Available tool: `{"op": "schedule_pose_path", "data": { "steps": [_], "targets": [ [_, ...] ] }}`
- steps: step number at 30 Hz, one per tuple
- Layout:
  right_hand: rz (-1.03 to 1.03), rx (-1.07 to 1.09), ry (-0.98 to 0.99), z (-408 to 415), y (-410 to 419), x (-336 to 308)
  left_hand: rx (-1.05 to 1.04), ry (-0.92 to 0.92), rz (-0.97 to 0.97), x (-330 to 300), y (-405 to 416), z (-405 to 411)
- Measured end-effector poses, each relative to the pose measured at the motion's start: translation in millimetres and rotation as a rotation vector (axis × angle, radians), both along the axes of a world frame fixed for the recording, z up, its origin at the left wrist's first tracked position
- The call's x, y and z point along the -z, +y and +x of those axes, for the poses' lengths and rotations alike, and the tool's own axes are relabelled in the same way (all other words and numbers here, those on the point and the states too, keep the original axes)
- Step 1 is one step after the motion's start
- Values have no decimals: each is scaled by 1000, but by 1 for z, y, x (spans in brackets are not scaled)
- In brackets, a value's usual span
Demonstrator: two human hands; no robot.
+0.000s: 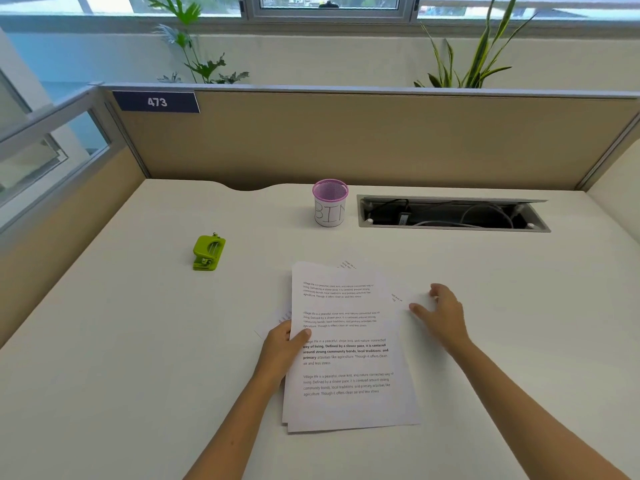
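Observation:
A loose stack of printed white sheets (346, 403) lies on the desk in front of me, some sheets fanned out to the right and at the back. My left hand (282, 348) grips the stack's left edge, thumb on top of the upper sheet and fingers underneath. My right hand (445, 311) rests with relaxed fingers on a fanned-out sheet (412, 299) at the right. A green hole punch (208, 252) sits on the desk to the left of the papers, away from both hands.
A pink mesh cup labelled BIN (330, 202) stands at the back of the white desk (138, 341). Right of it is an open cable slot (450, 214) with wires. Beige partition walls (346, 140) enclose the desk on three sides.

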State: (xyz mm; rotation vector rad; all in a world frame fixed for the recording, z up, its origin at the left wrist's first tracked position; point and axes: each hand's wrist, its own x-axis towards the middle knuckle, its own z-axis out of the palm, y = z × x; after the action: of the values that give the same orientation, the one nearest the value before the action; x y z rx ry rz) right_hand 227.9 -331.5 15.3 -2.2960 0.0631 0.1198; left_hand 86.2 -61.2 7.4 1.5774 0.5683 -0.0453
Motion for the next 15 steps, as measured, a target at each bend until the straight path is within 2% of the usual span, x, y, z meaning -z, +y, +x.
{"op": "schedule_pose_path", "data": {
  "steps": [3,5,7,10,11,15],
  "targets": [
    [-87,-97,25,6,13,1,0,10,9,1,0,1],
    [-28,-102,66,9,18,1,-1,12,5,1,1,1],
    [122,-41,112,9,21,-1,1,12,3,2,1,0],
    [451,173,202,4,27,5,13,7,16,4,2,0],
    [502,232,229,0,30,9,13,7,15,4,3,1],
    [408,265,234,-16,36,22,9,7,3,4,3,2]
  ]
}}
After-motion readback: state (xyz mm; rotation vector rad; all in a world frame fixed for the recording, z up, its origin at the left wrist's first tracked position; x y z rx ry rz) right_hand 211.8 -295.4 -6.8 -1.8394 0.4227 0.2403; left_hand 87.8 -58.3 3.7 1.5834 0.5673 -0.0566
